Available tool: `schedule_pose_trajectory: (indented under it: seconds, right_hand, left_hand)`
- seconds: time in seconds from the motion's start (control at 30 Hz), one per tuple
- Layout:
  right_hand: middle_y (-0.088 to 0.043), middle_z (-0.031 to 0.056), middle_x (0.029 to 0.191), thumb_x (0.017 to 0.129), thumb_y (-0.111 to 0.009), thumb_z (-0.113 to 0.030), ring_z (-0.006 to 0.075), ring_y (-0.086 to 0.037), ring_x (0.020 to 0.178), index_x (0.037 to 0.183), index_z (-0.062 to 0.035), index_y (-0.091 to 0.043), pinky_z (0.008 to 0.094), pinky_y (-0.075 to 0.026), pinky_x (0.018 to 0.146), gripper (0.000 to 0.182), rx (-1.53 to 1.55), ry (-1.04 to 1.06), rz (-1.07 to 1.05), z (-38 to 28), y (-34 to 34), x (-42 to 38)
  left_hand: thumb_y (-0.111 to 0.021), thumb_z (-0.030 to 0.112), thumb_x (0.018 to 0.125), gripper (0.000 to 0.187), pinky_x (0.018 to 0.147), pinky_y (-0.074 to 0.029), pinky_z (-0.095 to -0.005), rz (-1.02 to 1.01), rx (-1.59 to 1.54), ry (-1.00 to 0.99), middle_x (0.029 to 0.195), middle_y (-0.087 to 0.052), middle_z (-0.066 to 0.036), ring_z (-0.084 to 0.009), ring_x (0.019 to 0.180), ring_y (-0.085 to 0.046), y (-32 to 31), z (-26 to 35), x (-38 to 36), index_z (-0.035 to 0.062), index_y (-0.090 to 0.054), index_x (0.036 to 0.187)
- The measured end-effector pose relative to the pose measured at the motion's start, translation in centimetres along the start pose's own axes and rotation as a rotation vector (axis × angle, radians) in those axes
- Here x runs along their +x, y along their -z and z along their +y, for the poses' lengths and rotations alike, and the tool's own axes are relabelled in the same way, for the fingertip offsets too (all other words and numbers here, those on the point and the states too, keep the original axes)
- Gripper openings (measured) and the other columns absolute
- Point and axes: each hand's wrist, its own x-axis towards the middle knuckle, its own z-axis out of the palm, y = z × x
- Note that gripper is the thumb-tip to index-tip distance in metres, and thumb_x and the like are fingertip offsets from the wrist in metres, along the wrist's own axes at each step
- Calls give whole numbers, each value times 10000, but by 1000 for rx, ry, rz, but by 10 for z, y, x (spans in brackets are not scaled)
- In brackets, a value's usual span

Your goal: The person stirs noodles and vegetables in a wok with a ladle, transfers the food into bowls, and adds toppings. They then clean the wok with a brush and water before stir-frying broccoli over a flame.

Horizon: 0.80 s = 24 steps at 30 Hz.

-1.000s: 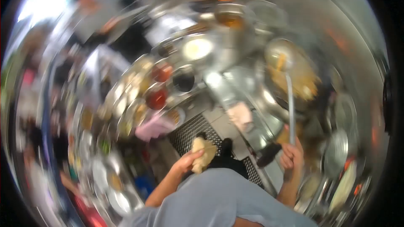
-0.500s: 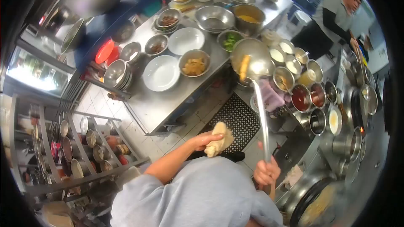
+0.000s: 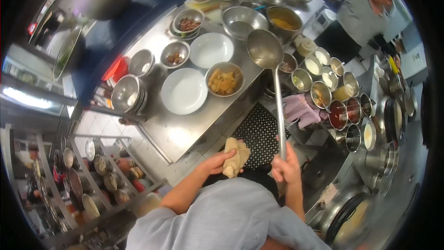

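My right hand [image 3: 287, 166] is clamped around the handle of a long metal ladle [image 3: 265, 49], its bowl above the steel counter's edge [image 3: 172, 132]; my left hand [image 3: 221, 161] grips a folded beige cloth [image 3: 235, 158] over the perforated black mat [image 3: 259, 132].

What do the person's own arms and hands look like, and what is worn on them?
Loose, plain, light grey sleeves leave both forearms bare. The left hand and right hand wear no gloves, and no watch shows at either wrist.
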Motion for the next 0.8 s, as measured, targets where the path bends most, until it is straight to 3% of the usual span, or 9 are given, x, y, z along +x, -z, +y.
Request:
schedule_pose_trajectory:
  seconds: [0.13, 0.2, 0.3, 0.4, 0.47, 0.57, 0.67, 0.73, 0.8]
  right_hand:
    - [-401, 19, 582, 909, -430, -2, 76, -380, 321, 1537, -109, -130, 252, -336, 319, 705, 632, 138, -230, 7, 40, -49]
    - [-394, 10, 582, 914, -423, -12, 70, -371, 320, 1538, -110, -137, 248, -339, 324, 693, 861, 325, -343, 20, 68, -79]
    - [-372, -12, 567, 913, -422, -23, 61, -365, 328, 1532, -113, -184, 235, -321, 333, 669, 863, 476, -12, 12, 104, -148]
    - [-424, -1, 583, 904, -492, -39, 70, -397, 358, 1518, -143, -239, 242, -334, 345, 673, 727, 715, 390, 4, 139, -233]
    - [-453, 3, 614, 881, -556, -42, 82, -403, 373, 1508, -126, -251, 252, -344, 358, 702, 658, 856, 709, 12, 150, -291]
    - [-573, 68, 691, 826, -590, -82, 116, -490, 420, 1521, -61, -193, 280, -405, 399, 801, 278, 546, 1597, 41, 164, -364]
    - [-594, 124, 738, 792, -557, -72, 169, -542, 447, 1465, -5, -275, 321, -447, 447, 733, 159, 343, 1905, 59, 185, -424]
    - [-606, 149, 798, 785, -529, -36, 191, -542, 450, 1410, 15, -349, 342, -449, 463, 652, 43, 233, 2041, 49, 205, -446]
    - [-620, 182, 781, 780, -525, -57, 236, -581, 473, 1372, 18, -387, 377, -473, 480, 613, -12, 103, 1971, 60, 250, -453]
  left_hand:
    - [-606, 437, 930, 687, 825, -569, -421, -136, 190, 233, 1181, -577, -154, -305, 970, -640, -16, 1, 62, 47, -331, 1424]
    - [-650, 424, 903, 712, 850, -568, -459, -47, 335, 357, 1199, -574, -198, -333, 1026, -629, -29, 0, 95, 9, -356, 1402]
    - [-663, 404, 879, 713, 850, -556, -497, 23, 403, 448, 1247, -564, -220, -372, 1071, -606, -68, -24, 147, 23, -370, 1405]
    - [-606, 461, 895, 680, 739, -558, -447, -255, 446, 469, 1295, -535, -189, -399, 1047, -593, -147, -75, 201, 105, -367, 1423]
    - [-580, 474, 905, 669, 724, -556, -435, -329, 538, 636, 1326, -514, -183, -406, 1048, -587, -188, -112, 238, 114, -364, 1426]
    - [-537, 501, 925, 620, 702, -555, -416, -312, 639, 784, 1261, -550, -160, -357, 975, -610, -251, -177, 261, 123, -393, 1396]
    - [-467, 559, 951, 540, 667, -553, -393, -306, 731, 874, 1044, -621, -88, -243, 801, -634, -335, -255, 272, 140, -475, 1292]
    - [-418, 599, 959, 501, 651, -547, -370, -643, 678, 1128, 906, -614, -32, -189, 711, -622, -359, -310, 326, 164, -539, 1177]
    - [-386, 604, 969, 488, 627, -534, -351, -647, 922, 1031, 911, -635, -16, -189, 749, -626, -401, -374, 343, 175, -569, 1110]
